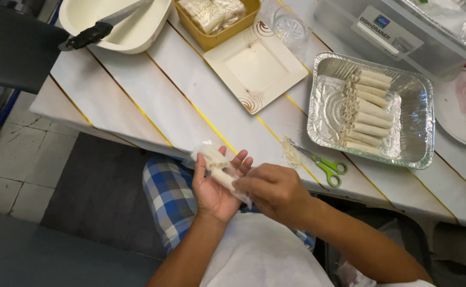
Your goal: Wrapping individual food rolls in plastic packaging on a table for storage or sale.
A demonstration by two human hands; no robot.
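The left hand (213, 186) lies palm up with fingers spread, just off the near edge of the worktop (153, 101), over a lap in blue checked cloth (166, 194). A pale roll (219, 167) in thin wrapper lies across its palm and fingers. The right hand (275, 191), just right of the roll, is curled, its fingertips pinching the roll's near end against the left palm.

Taking the roll as landmark: far up and to its left, a cream basin (132, 32) holds a black-handled knife (92, 33). Straight up from the roll sits a yellow box (217, 37) of wrappers, and below that a square cream plate (255, 66), bare. A clear glass (290, 27) stands just right of the box. Just right of the roll, on the worktop's edge, lie green-handled scissors (326, 166) beside a scrap of wrapper (290, 151). Further right, a foil tray (328, 106) holds a neat row of finished rolls (368, 109). Beyond it stand a clear plastic bin (403, 37) and a white plate (456, 111) with red marks.
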